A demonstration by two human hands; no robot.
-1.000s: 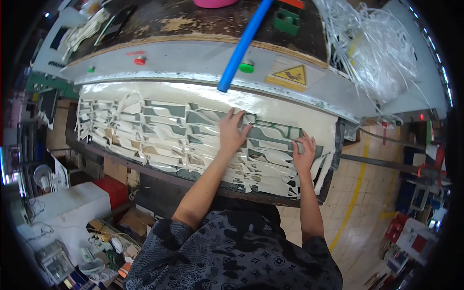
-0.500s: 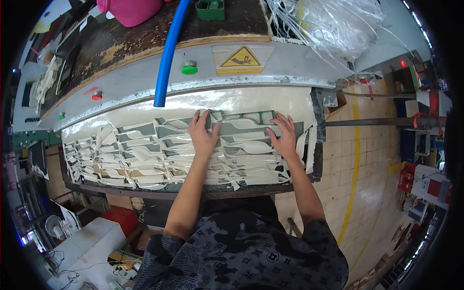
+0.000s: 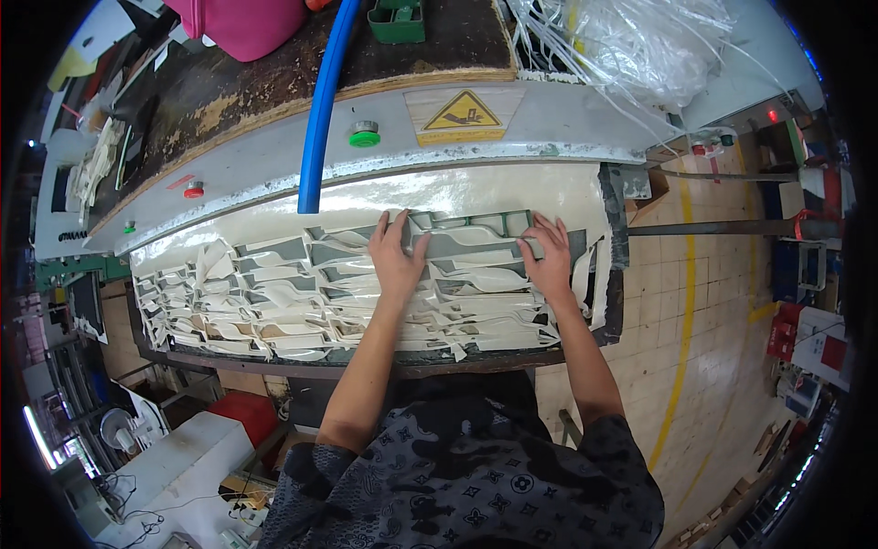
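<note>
Cream cut sheet [image 3: 384, 302], below the blue pipe [image 3: 322, 110]: thin, floppy, likely tear-prone. Left hand [image 3: 395, 261] and right hand [image 3: 551, 261] press flat, grip open; lift at edges.

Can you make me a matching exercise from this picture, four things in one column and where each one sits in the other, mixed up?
Things:
1. left hand
2. right hand
3. green push button
4. yellow warning triangle

Places:
A. on the grey machine front, right of the blue pipe
B. flat on the cream die-cut sheet, near its middle
C. on a pale label right of the green button
D. on the sheet near its right end

Pairs: 1-B, 2-D, 3-A, 4-C
</note>
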